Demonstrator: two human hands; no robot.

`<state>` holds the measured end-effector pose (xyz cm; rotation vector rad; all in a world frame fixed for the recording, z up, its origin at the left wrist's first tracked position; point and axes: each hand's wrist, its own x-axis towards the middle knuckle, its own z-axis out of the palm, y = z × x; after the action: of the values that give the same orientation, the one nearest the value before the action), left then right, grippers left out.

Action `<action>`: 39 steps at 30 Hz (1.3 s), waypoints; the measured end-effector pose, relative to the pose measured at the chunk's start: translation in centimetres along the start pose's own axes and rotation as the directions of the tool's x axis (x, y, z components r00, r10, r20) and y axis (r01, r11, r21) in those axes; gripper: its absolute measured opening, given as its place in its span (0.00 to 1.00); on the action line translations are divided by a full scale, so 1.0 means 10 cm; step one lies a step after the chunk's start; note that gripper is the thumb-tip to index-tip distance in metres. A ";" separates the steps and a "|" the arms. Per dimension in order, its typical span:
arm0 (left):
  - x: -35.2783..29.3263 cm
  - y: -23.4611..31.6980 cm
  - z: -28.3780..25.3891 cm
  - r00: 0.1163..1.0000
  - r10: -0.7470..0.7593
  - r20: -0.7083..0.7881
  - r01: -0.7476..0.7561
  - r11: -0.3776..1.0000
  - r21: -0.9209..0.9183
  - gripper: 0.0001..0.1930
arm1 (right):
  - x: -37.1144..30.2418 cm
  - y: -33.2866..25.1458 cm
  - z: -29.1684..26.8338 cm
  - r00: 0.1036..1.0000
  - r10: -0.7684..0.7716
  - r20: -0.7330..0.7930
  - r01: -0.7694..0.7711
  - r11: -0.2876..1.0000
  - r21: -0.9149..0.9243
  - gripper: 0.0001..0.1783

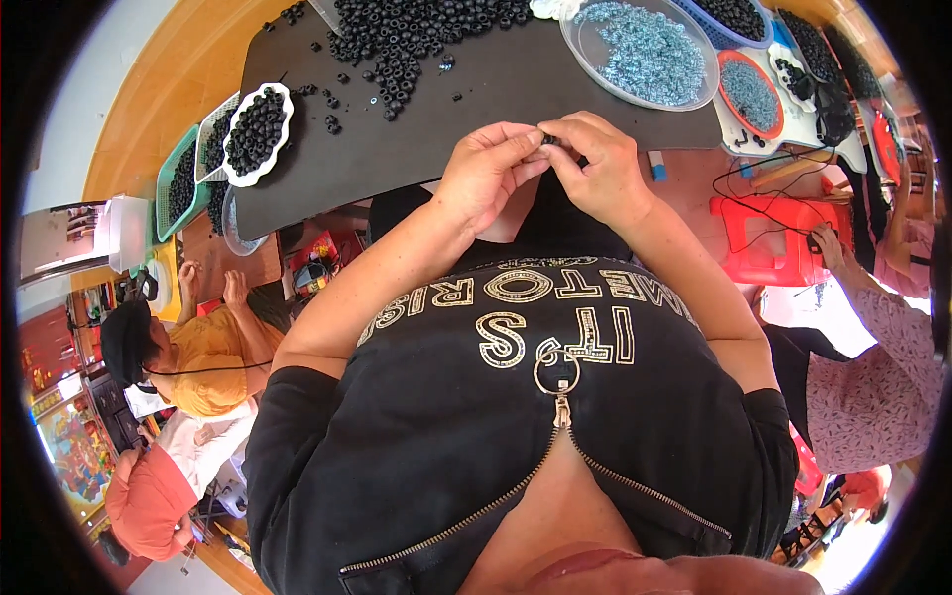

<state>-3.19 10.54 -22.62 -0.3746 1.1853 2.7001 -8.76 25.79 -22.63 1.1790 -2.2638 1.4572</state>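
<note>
My left hand [489, 171] and my right hand [603, 166] meet in front of me, just over the near edge of the dark table mat [476, 104]. Both are closed, with thumbs and forefingers pinching small black beads [549, 140] between them. Any thread there is too fine to make out, and the fingers hide part of the beads. Beyond my hands lies a loose heap of black beads [416, 35], with several strays scattered on the mat. A clear round tray [654, 105] of pale blue beads stands ahead of my right hand.
A white scalloped dish [244, 179] of black beads and a green basket [165, 193] stand on the left. Rightward are an orange-red bowl [768, 133] of blue beads and a blue basket [722, 40]. A red stool [769, 243] is lower right. Other people sit on both sides.
</note>
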 end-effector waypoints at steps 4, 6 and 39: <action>0.01 0.02 -0.02 1.000 0.022 0.016 -0.022 1.000 -0.022 0.06 | 0.02 -0.04 -0.01 0.999 0.048 0.006 -0.048 0.998 0.042 0.14; 0.00 0.04 -0.05 0.998 0.023 0.057 -0.020 0.998 -0.057 0.07 | 0.02 -0.03 0.00 0.999 0.028 -0.027 -0.026 0.997 0.069 0.15; 0.09 0.12 0.09 0.998 -0.034 -0.049 0.049 0.937 0.347 0.07 | 0.00 0.06 -0.09 0.864 0.490 0.117 -0.495 0.783 0.376 0.05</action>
<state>-4.52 10.51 -21.47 -0.3988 1.6111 2.3893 -9.39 26.70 -22.61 0.6815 -2.4813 2.1904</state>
